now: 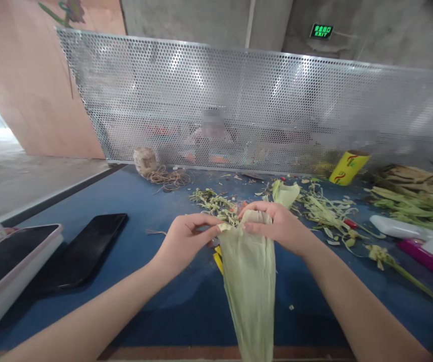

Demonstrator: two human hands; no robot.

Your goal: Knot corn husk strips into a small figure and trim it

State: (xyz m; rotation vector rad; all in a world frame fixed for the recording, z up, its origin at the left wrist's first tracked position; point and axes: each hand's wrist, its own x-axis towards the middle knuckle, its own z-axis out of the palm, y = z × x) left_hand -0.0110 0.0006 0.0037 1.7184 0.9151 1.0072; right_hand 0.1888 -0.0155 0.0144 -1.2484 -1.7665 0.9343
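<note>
A long pale green corn husk [252,281] hangs between my hands, its lower end dropping past the table's front edge. My left hand [189,239] pinches the husk's upper left corner between thumb and fingers. With the thumb in front and the fingers behind, my right hand [276,223] grips its upper right part, where the top edge looks folded over. Just behind the husk, a yellow object [218,260] shows in part; its kind is hidden. Small greenish plant bits [212,201] lie beyond my left hand, and another pale husk piece [286,192] sits beyond my right hand.
Two phone-like dark devices [84,251] lie at left on the blue table [156,311]. Twine [169,178], a yellow roll [349,167] and plant scraps [325,206] lie toward the back. A white glue-gun-like tool [401,227] is at right. A perforated metal screen [239,100] stands behind; a person sits beyond it.
</note>
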